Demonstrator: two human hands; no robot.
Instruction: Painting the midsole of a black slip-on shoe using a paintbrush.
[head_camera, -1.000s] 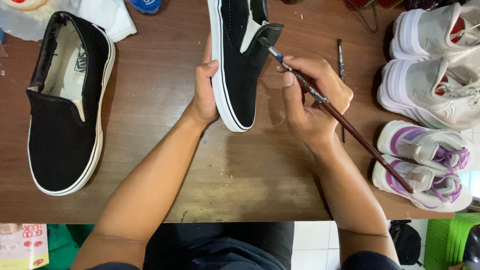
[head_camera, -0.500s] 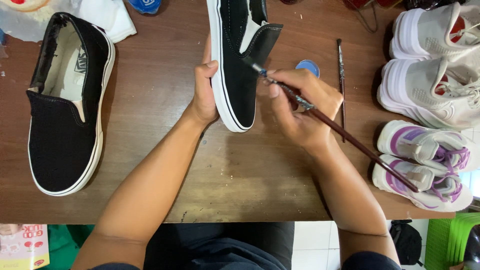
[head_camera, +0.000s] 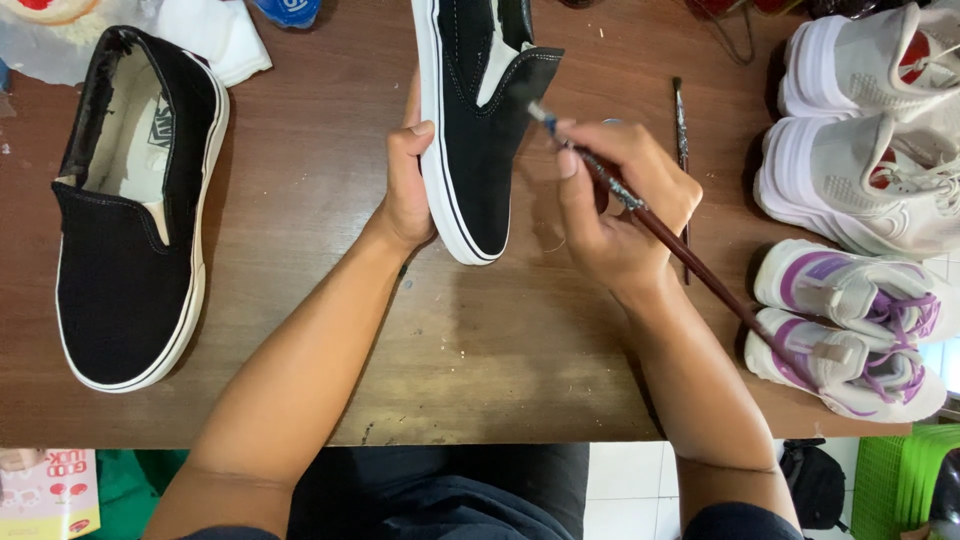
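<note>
Fingers: left hand is wrapped closed on the sole edge of the black slip-on shoe; right hand is pinched closed on the paintbrush, tip at the shoe's flap.
Table: the held shoe stands on it; the second black shoe lies well left.
White sneakers: right of the held shoe.
Risk: the brush may slip and mark the white sidewall.
Risk, smaller: the long handle may knock the purple-and-white sneakers.

Packaging and labels: a pink-and-cream printed packet at the near left, below the table edge; a black logo label on the pale insole of the black slip-on shoe at far left.
</note>
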